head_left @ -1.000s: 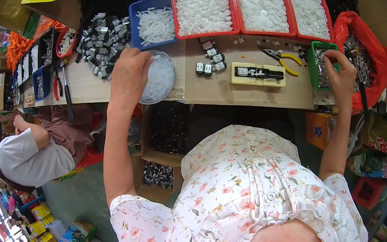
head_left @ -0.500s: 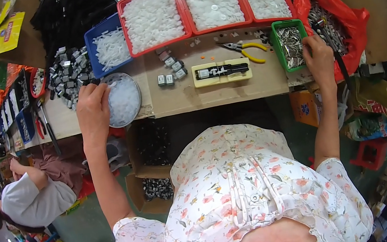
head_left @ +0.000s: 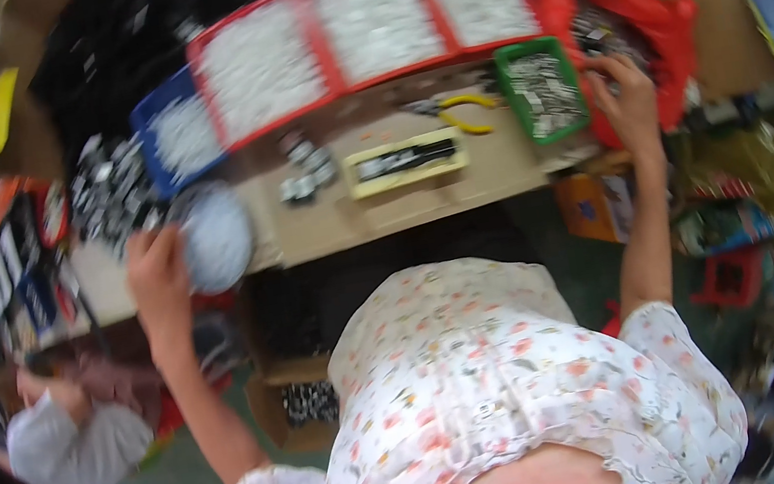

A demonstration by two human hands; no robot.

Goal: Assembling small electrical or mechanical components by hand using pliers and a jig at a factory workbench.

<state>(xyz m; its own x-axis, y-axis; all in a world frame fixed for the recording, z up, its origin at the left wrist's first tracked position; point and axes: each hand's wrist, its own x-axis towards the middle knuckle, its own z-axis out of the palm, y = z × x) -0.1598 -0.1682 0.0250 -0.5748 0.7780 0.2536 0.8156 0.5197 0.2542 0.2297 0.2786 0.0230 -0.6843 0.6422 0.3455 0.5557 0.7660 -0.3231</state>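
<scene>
Left hand point(head_left: 157, 278) slid leftward off the round bowl point(head_left: 216, 237), seemingly touching.

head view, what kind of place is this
Most likely a small-parts assembly or sorting workbench: red trays full of small white pieces, a green bin of metal parts, and yellow-handled pliers on the cardboard-topped table.

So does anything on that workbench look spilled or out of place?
Nothing looks spilled. The white pieces sit inside the three red plastic trays, and the yellow-handled pliers lie flat on the brown bench. The picture is blurred, so small faults would not show.
</scene>
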